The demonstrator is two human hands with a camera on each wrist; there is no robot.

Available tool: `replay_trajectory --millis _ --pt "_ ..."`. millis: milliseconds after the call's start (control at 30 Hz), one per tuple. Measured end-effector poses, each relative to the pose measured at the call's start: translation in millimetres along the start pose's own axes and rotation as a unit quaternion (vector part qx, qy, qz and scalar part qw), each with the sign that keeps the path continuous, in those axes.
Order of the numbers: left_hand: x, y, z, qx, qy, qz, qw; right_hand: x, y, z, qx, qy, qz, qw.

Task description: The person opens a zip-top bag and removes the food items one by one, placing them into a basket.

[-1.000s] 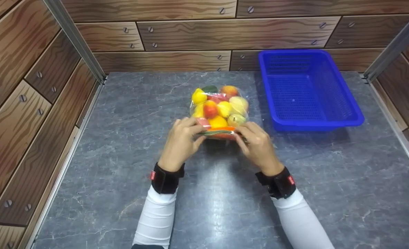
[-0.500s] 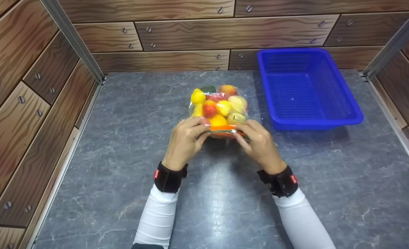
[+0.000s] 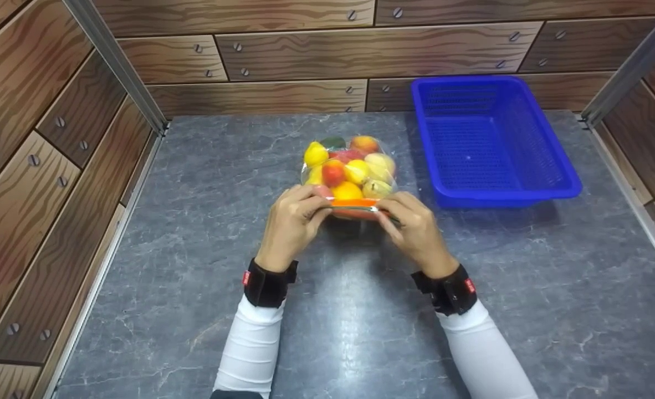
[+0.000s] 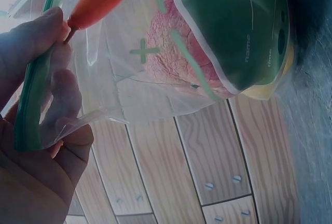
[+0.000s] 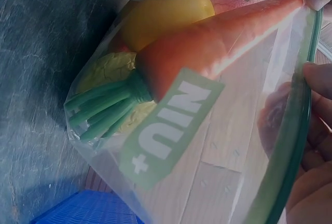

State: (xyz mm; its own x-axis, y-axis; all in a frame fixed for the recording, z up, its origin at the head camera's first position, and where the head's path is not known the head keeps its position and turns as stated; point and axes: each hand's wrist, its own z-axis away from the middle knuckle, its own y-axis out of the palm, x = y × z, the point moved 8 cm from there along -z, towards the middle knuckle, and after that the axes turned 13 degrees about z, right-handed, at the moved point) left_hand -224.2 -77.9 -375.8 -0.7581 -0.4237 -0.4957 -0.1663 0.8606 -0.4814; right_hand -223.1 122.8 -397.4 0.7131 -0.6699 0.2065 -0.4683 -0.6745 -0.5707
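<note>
Left of the blue basket (image 3: 491, 141): clear bag (image 3: 349, 174) of toy fruit.
Grip: green zip strip (image 5: 290, 146) pinched by left hand (image 3: 291, 224) and right hand (image 3: 416, 233).
Handling: judged soft, slippery, lumpy; best held at strip.

Head overhead; wrists near bag (image 3: 349, 172)

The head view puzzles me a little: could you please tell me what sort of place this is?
Probably a staged recording booth rather than a real kitchen: printed wood-plank walls with drawn screws enclose a grey marbled tabletop, which bears a blue basket and a clear bag of toy-like produce.
</note>
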Motion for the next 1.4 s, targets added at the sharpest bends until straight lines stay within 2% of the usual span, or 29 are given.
replay_trajectory --millis 467,1400 --pt "4.0 -7.1 0.2 -0.011 -0.001 0.003 0.9999 -2 -3 -1 -0.024 0.004 -0.006 1.000" --pt "10.9 -16.1 1.9 -0.019 -0.033 -0.009 0.9993 -12 -9 -2 -0.032 0.023 -0.004 0.999"
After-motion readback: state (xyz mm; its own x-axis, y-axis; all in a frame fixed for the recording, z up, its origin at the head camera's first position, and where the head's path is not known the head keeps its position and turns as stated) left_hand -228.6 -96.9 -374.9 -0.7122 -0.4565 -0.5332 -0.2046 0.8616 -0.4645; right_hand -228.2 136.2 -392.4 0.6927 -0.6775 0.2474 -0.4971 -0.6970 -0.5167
